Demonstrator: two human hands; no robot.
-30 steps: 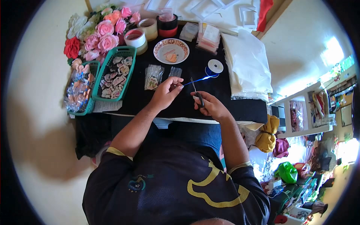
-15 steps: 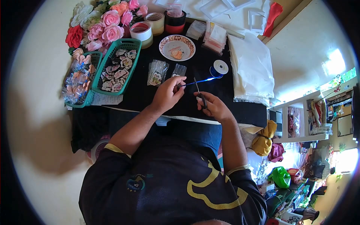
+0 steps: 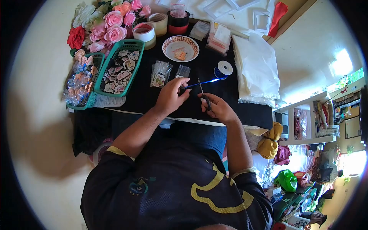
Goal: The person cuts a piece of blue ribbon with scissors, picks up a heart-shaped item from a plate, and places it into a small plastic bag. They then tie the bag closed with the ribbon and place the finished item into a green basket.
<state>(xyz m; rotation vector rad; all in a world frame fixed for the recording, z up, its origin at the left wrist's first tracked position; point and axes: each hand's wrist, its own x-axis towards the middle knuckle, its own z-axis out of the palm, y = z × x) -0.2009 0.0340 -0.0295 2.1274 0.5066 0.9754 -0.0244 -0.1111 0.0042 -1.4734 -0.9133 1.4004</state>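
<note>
Left hand [image 3: 171, 96] pinches ribbon [image 3: 203, 82] (running toward the spool [image 3: 223, 69]); right hand [image 3: 217, 108] grips upright scissors [image 3: 203, 94].

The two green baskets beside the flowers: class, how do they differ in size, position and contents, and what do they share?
The larger green basket sits nearer the middle of the black table and holds flat cut-out pieces. The smaller green basket sits at the table's outer edge, and holds shiny clear-wrapped items. The larger one lies nearer the left hand; the smaller lies farther off. Both are green, open-weave plastic, set side by side at a slant.
</note>
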